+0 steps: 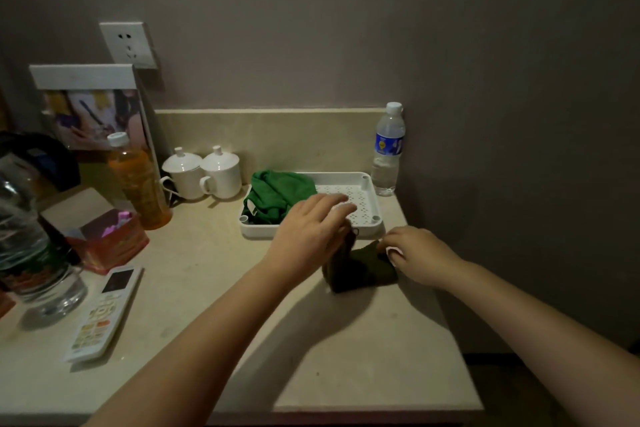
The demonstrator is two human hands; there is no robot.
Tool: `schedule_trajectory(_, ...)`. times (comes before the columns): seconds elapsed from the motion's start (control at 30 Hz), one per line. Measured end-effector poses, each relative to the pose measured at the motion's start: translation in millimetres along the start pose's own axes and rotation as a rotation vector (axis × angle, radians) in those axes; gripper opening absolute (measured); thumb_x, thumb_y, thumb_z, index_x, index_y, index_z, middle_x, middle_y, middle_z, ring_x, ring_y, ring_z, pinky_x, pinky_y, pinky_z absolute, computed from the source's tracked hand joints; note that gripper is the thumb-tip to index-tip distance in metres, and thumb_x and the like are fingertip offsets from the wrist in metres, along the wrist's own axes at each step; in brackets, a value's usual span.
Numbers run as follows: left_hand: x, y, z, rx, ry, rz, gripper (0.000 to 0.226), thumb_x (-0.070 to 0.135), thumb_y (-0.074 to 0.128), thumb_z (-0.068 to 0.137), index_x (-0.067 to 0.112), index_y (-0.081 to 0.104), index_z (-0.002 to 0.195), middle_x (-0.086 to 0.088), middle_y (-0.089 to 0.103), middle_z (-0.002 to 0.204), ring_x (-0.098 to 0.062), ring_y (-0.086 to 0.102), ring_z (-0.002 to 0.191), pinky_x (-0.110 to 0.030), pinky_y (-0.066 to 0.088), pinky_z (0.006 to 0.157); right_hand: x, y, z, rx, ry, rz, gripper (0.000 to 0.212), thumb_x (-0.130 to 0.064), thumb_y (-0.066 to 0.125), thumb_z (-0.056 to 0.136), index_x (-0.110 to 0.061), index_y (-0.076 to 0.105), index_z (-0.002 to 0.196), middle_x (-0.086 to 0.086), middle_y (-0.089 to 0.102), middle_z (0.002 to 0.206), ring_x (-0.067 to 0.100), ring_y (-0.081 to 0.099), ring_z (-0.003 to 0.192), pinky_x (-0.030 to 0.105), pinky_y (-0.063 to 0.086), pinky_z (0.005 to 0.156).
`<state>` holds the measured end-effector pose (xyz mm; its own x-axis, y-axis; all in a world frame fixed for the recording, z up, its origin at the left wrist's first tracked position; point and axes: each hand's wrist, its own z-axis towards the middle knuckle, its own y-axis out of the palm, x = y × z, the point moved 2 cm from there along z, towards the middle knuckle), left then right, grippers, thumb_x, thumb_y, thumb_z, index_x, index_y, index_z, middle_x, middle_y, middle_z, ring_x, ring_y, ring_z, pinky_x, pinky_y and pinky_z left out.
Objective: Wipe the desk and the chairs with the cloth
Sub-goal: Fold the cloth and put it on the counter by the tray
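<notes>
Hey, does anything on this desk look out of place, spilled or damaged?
No spill or damage shows. One oddity: a crumpled green cloth sits in the white drain tray, while the two lidded cups stand outside it on the desk.

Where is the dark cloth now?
Head view, right of centre: dark cloth on the desk before the white tray, between left hand and right hand.

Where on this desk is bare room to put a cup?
The desk is bare between the remote control and the tray, and from the dark cloth to the front edge. The left is crowded: red box, orange bottle, cups.
</notes>
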<state>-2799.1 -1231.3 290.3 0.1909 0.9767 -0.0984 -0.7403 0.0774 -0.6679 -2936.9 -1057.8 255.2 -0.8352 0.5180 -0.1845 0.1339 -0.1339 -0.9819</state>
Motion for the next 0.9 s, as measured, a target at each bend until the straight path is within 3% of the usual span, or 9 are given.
schedule_trajectory(0.1,13.5,11.2,-6.0,0.036,-0.131,-0.060,0.022,0.026,0.052,0.094,0.011,0.063,0.083,-0.004,0.062,0.080,-0.021,0.057,0.069,-0.031,0.043,0.055,12.8,-6.3,-11.2,0.031,0.070,0.015,0.029,-0.020,0.047,0.099,-0.028,0.065,0.120,-0.008,0.058,0.128,0.014,0.053,0.114,0.029,0.043,0.095)
schedule_trajectory(0.17,11.5,28.8,-21.7,-0.198,-0.246,-0.069,0.033,0.038,0.044,0.093,0.015,0.061,0.076,-0.003,0.061,0.072,-0.024,0.059,0.061,-0.029,0.038,0.049,16.2,-6.8,-16.7,0.067,0.108,0.051,0.028,-0.020,0.048,0.099,-0.027,0.063,0.121,-0.009,0.055,0.130,0.013,0.052,0.116,0.028,0.044,0.095)
schedule_trajectory(0.23,13.0,49.1,-37.2,-0.478,-0.244,-0.136,0.043,0.046,0.035,0.090,0.015,0.064,0.080,-0.003,0.064,0.080,-0.026,0.062,0.069,-0.029,0.038,0.055,14.9,-4.1,-17.8,0.082,0.114,0.098,0.028,-0.020,0.050,0.098,-0.029,0.059,0.123,-0.010,0.053,0.132,0.012,0.052,0.116,0.027,0.045,0.094)
schedule_trajectory(0.3,17.9,58.6,-47.4,-0.590,-0.204,-0.176,0.042,0.047,0.037,0.087,0.018,0.067,0.088,0.001,0.065,0.091,-0.022,0.062,0.079,-0.030,0.044,0.062,8.6,0.0,-15.7,0.072,0.061,0.142,0.035,-0.019,0.053,0.095,-0.031,0.054,0.128,-0.013,0.051,0.133,0.011,0.051,0.118,0.028,0.046,0.095)
schedule_trajectory(0.43,17.8,63.1,-53.6,-0.540,-0.199,-0.264,0.027,0.043,0.054,0.083,0.022,0.065,0.096,0.002,0.064,0.099,-0.019,0.059,0.086,-0.030,0.049,0.067,-6.8,14.3,-5.1,-0.014,-0.173,0.045,0.051,-0.019,0.057,0.086,-0.030,0.048,0.136,-0.009,0.051,0.136,0.012,0.048,0.123,0.033,0.043,0.103)
schedule_trajectory(0.53,13.1,67.7,-49.0,-0.552,-0.207,-0.251,0.032,0.041,0.052,0.084,0.017,0.062,0.103,-0.004,0.062,0.102,-0.024,0.058,0.091,-0.037,0.050,0.068,-12.2,19.7,2.9,-0.030,-0.225,-0.065,0.029,-0.024,0.058,0.087,-0.027,0.058,0.117,-0.005,0.059,0.120,0.016,0.053,0.110,0.034,0.044,0.096)
schedule_trajectory(0.67,7.3,64.3,-25.9,-0.513,-0.157,-0.162,0.020,0.021,0.065,0.081,0.010,0.065,0.097,-0.010,0.064,0.101,-0.030,0.061,0.089,-0.035,0.046,0.064,-9.8,13.7,7.6,-0.005,-0.200,-0.103,0.008,-0.030,0.059,0.089,-0.027,0.052,0.090,-0.004,0.061,0.098,0.016,0.057,0.089,0.027,0.042,0.073)
schedule_trajectory(0.8,-10.0,51.0,4.5,-0.421,-0.154,-0.154,0.018,0.012,0.067,0.073,0.014,0.065,0.091,-0.003,0.066,0.088,-0.026,0.055,0.085,-0.036,0.048,0.060,-2.9,-5.5,13.0,0.033,-0.049,0.180,0.008,-0.028,0.061,0.088,-0.027,0.056,0.094,-0.007,0.063,0.093,0.011,0.059,0.081,0.031,0.052,0.069)
schedule_trajectory(0.9,-28.9,45.7,34.5,-0.331,-0.248,-0.173,0.016,0.007,0.065,0.075,0.014,0.068,0.089,-0.004,0.068,0.085,-0.026,0.056,0.082,-0.033,0.046,0.064,-1.0,-30.1,25.9,0.226,0.015,0.337,0.014,-0.022,0.062,0.086,-0.024,0.063,0.099,-0.006,0.065,0.091,0.012,0.061,0.079,0.032,0.052,0.068)
